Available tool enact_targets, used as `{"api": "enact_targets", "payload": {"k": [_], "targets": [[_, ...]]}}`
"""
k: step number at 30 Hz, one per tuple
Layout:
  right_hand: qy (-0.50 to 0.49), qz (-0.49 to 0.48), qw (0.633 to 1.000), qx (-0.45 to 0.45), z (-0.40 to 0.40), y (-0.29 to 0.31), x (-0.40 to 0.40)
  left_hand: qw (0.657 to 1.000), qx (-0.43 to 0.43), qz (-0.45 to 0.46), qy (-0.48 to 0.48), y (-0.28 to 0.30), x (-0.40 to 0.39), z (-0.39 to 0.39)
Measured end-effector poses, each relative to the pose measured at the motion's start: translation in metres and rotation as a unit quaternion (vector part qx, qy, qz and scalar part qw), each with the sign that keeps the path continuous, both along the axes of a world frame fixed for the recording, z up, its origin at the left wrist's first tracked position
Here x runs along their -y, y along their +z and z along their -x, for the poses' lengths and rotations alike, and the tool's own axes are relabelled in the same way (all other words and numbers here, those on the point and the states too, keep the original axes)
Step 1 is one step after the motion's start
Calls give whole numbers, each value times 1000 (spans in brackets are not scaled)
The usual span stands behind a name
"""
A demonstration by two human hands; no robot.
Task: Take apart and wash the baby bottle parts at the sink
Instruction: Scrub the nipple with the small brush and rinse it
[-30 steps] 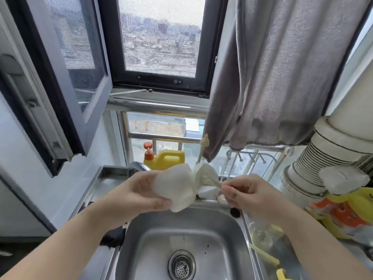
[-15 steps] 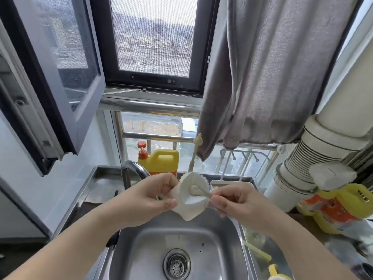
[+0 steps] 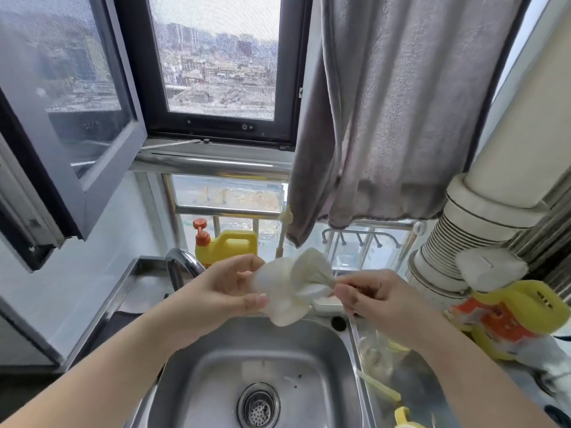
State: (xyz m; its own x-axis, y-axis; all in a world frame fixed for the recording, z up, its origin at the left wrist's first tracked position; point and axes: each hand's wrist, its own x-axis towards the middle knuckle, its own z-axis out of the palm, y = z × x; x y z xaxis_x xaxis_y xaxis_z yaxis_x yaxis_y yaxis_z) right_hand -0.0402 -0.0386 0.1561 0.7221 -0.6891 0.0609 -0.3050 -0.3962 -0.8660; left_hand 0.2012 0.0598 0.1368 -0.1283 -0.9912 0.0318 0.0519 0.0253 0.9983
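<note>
Above the steel sink [image 3: 324,338] my left hand [image 3: 222,291] grips a translucent white baby bottle [image 3: 272,301], thumb underneath and fingers over the top. At the bottle's right end is the fanned white head of a bottle brush [image 3: 309,273]. My right hand [image 3: 377,301] pinches the brush's handle just to the right of that head. Most of the handle is hidden by the fingers. On the counter right of the sink lie a pale yellow straw [image 3: 377,386] and a yellow bottle part [image 3: 404,420].
The faucet [image 3: 182,264] arches behind my left hand, with a yellow detergent jug [image 3: 234,245] and a thin upright brush [image 3: 282,230] on the sill. A grey towel [image 3: 386,118] hangs overhead. A white dish [image 3: 327,302] lies at the sink's back rim. A yellow-orange bottle [image 3: 509,319] stands at the right.
The brush head faced me inside the bottle's mouth half a second ago; now it sits side-on and further out. Both hands stay above the sink.
</note>
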Motion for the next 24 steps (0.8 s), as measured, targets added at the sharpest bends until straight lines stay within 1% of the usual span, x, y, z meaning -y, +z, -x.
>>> {"api": "enact_targets", "payload": {"k": [1,3,4,6,7,9,11,14,16,18,20,22,24], "targets": [[30,21,999,-9,-4,0,-3,1000,-6,1,-7,1,1,2],[77,44,994,-60,-5,1,-8,1000,-2,9,-10,2,4,3],[85,36,992,-82,-1,4,-8,1000,-2,11,-10,3,4,3],[64,17,992,-107,13,8,-1,1000,9,17,-13,4,2,2],[45,11,994,-101,17,10,3,1000,13,20,-15,5,1,2],[20,-3,999,-45,18,14,9,999,12,28,-23,7,0,5],[47,-3,999,-14,8,16,8,999,19,37,-28,7,3,8],[93,22,992,-82,1,13,-3,998,46,43,-20,9,3,10],[86,19,989,-122,12,13,-3,998,56,42,-8,11,0,9],[45,15,993,-105,21,16,2,997,59,45,0,12,-4,11],[13,21,998,-53,19,19,6,997,60,46,1,13,-4,15],[40,25,999,-26,9,22,3,996,74,56,-8,13,-2,16],[75,42,994,-69,4,20,-4,996,70,57,-6,14,-2,16]]}}
